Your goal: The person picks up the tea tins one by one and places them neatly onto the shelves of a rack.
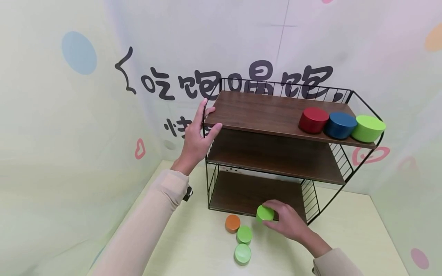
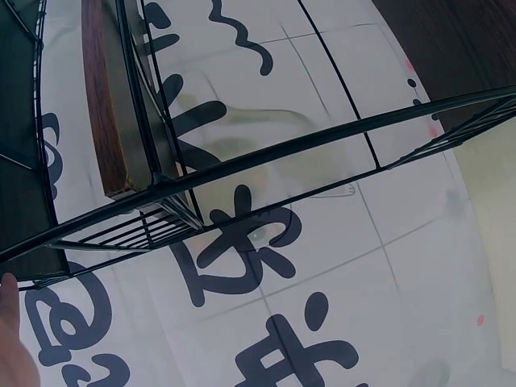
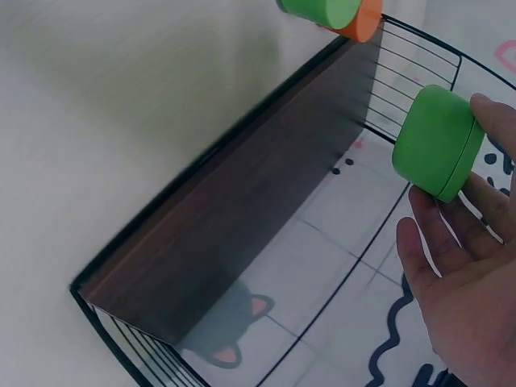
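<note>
A three-tier rack (image 1: 262, 115) with dark wood boards and a black wire frame stands against the wall. My left hand (image 1: 198, 140) grips its upper left corner, thumb on the front of the top board and fingers around the wire side; the left wrist view shows only a bit of that hand (image 2: 16, 347). My right hand (image 1: 288, 220) pinches a small green round lidded container (image 1: 265, 214) between thumb and fingers, in front of the bottom board. From the right wrist, the same green container (image 3: 439, 141) appears tilted, with the lid seam showing.
On the top board's right end sit a red container (image 1: 313, 120), a blue one (image 1: 340, 125) and a larger lime one (image 1: 368, 128). An orange container (image 1: 233, 223), a green one (image 1: 244, 234) and a pale green one (image 1: 243, 254) are on the table (image 1: 193, 245) in front.
</note>
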The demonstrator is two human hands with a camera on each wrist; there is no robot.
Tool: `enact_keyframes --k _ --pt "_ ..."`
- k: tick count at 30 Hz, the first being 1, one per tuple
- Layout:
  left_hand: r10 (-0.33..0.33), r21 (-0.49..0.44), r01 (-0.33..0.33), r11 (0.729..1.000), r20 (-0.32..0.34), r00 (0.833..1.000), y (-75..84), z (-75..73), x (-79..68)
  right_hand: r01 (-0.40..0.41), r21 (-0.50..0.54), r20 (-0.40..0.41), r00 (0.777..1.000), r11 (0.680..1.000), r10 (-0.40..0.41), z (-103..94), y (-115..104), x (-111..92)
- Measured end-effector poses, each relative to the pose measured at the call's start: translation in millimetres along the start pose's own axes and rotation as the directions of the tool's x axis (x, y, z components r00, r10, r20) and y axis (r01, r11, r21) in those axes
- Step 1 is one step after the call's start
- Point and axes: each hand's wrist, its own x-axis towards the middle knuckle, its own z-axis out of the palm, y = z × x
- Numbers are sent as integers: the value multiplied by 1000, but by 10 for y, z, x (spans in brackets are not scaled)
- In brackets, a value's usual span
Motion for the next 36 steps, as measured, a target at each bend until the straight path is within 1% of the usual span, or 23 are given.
enact_keyframes --k 5,10,14,17,20,26,31,36 --pt "4 -1 -4 1000 -6 1000 4 2 -1 34 -21 27 999 999 -33 -130 -108 68" --pt "1 1 -1 1000 -3 1000 13 -4 4 58 -36 37 998 998 -57 -263 -224 123" --pt "13 0 -13 1000 -9 1000 9 -4 7 85 -41 40 996 996 -83 -347 -280 156" --pt "17 2 -17 1000 -9 1000 -1 -3 4 104 -41 40 994 994 -102 -399 -304 175" --pt "7 4 -7 1000 -5 1000 -3 -3 -3 109 -35 41 993 993 -108 -450 -341 193" --pt "2 4 -2 1000 -4 1000 0 -5 -8 126 -17 51 991 992 -125 -570 -474 244" --pt "6 9 -6 1000 -7 1000 -2 -3 -6 145 -5 37 989 989 -145 -700 -589 279" --pt "11 10 -11 1000 -11 1000 -9 -2 -3 163 -5 9 987 987 -163 -828 -654 314"
